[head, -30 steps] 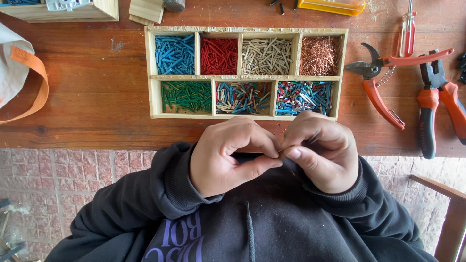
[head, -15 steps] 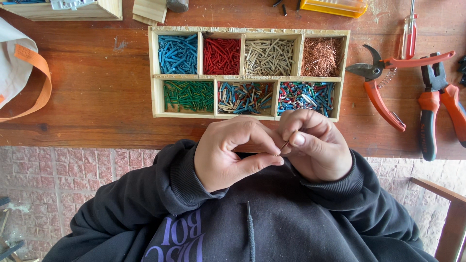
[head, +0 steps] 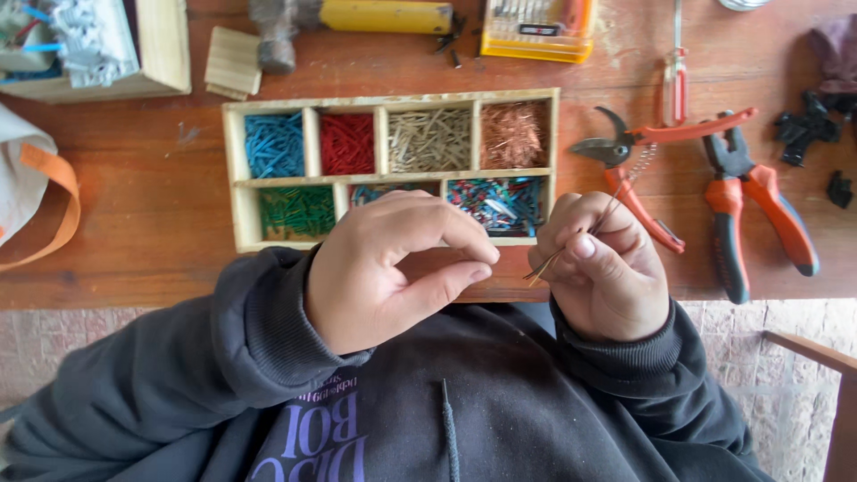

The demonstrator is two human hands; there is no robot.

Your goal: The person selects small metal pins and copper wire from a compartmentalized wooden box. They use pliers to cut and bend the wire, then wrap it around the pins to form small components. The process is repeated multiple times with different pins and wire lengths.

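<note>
Currently the right hand (head: 607,268) is pinching a thin bundle of bare wire strands (head: 571,243) between thumb and fingers, closed tight on it. The strands are running on a diagonal: lower end poking out toward the left hand (head: 384,268), upper end rising up and away to the right, toward the red-handled cutters (head: 652,170). The left hand is sitting just beside that lower tip, thumb and forefinger curled toward each other with a gap between them, holding nothing that shows. So the wire's free end is lying to the right of the left hand, near but apart, and the left hand is the nearer free one.

The wire is looking fine, straw to copper coloured, several strands lying together, slightly splayed at the lower end. Both hands are hovering over the near edge of the wooden compartment tray (head: 234,178), which is holding sorted coloured wire pieces.
</note>
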